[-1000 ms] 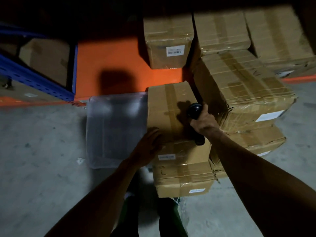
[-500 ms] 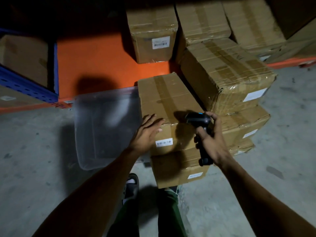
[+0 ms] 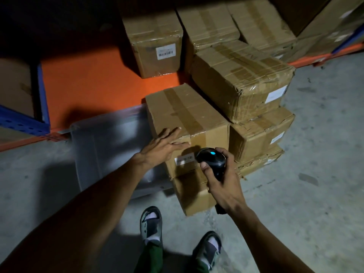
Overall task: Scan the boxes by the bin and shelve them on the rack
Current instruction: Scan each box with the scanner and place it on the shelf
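Observation:
A taped cardboard box (image 3: 183,111) tops a stack of two on the floor beside a clear plastic bin (image 3: 110,146). Its white barcode label (image 3: 184,160) faces me. My left hand (image 3: 163,146) lies flat with straight fingers on the box's near top edge. My right hand (image 3: 222,182) grips a black handheld scanner (image 3: 211,158), blue light lit, its head pointing at the label from close by. The lower box (image 3: 195,196) is partly hidden by my right hand.
A second stack of three boxes (image 3: 246,83) stands just right of the first. The orange rack shelf (image 3: 94,81) behind holds a labelled box (image 3: 155,42) and several more to its right. A blue rack upright (image 3: 42,95) stands at left. My feet are on the concrete floor.
My right hand has drawn the scanner off the box top and down to face the label. My left hand has spread flat on the box's edge. The view has shifted closer.

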{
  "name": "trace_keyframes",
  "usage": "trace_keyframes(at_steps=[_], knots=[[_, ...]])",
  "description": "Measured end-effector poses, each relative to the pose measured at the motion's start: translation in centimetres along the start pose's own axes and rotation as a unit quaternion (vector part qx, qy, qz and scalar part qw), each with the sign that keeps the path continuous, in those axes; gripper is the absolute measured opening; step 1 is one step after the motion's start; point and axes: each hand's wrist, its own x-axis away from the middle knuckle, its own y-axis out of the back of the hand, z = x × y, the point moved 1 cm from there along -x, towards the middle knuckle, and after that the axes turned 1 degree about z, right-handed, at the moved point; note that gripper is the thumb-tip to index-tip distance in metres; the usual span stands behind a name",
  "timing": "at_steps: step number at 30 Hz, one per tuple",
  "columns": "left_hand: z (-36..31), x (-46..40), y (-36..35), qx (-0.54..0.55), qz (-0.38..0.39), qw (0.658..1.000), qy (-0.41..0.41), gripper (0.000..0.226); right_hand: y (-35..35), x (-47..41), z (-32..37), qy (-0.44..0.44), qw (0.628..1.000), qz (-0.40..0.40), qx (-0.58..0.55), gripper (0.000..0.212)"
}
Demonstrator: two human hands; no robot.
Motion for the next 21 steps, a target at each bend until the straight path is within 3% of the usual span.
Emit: trace_keyframes(at_steps=[5,8,13,21], knots=[[-0.2,0.2,-3.1,-0.047,-0.084,0.995,0.012,0.095,-1.7,0.5,-4.6,-0.016,1.0,-0.008,0.002,0.059],[0.3,-0.4,-4.2,-0.051,-0.156,0.986,-0.016,0.071,-2.0,0.9,-6.7,-0.018,1.0,-0.016,0.001,0.064],[1.6,0.0,-5.0,0.022,-0.263,0.964,-0.036,0.078,-2.6,1.3,-7.6,-0.006,1.0,-0.018,0.001,0.066],[0.8,0.3,-4.4,0.067,-0.245,0.967,-0.022,0.071,-4.1,1.3,-7.9,0.013,1.0,-0.024,0.008,0.062]])
